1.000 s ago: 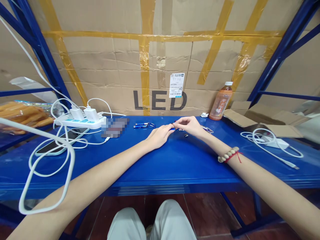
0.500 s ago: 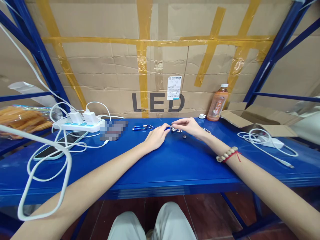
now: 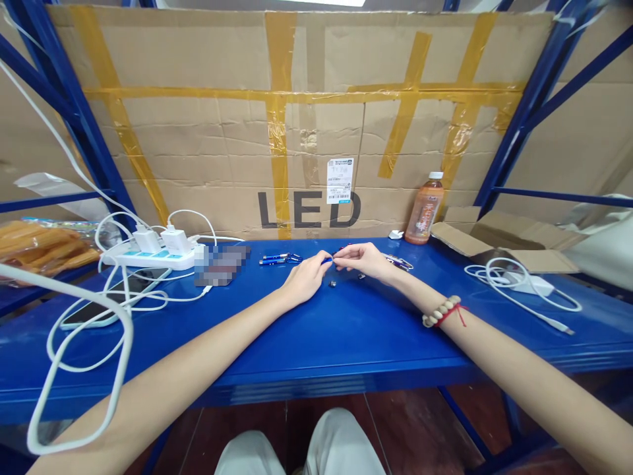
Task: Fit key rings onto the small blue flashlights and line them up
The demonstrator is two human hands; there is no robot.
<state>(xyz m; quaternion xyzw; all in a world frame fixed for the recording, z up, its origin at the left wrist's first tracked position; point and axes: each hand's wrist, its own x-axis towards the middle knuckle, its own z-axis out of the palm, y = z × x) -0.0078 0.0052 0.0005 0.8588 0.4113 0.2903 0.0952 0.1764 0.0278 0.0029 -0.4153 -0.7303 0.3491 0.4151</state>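
My left hand point(image 3: 306, 277) is closed around a slim blue tube-like piece point(image 3: 327, 261), of which only a short end shows. At that end, the thumb and fingertips of my right hand point(image 3: 364, 261) are pinched together; whatever they hold is too small to make out. Below the fingertips lies a small silvery metal part point(image 3: 332, 284), and another metal part point(image 3: 361, 276) sits beneath my right hand. Slim blue metal tubes point(image 3: 277, 260) lie to the left of my left hand. More shiny blue-and-silver pieces point(image 3: 398, 262) show behind my right wrist.
At the left, a white power strip point(image 3: 148, 257) with chargers, looping white cables and a phone point(image 3: 116, 300) cover the blue table point(image 3: 316, 343). Right of my hands stand an orange drink bottle point(image 3: 424, 210), an open carton point(image 3: 504, 241) and a white charger point(image 3: 534, 284). A large cardboard sheet point(image 3: 222, 145) stands behind.
My right fingertips have closed into a pinch and come right up to the blue piece. A small metal part now shows below them. The camera view has tilted up slightly.
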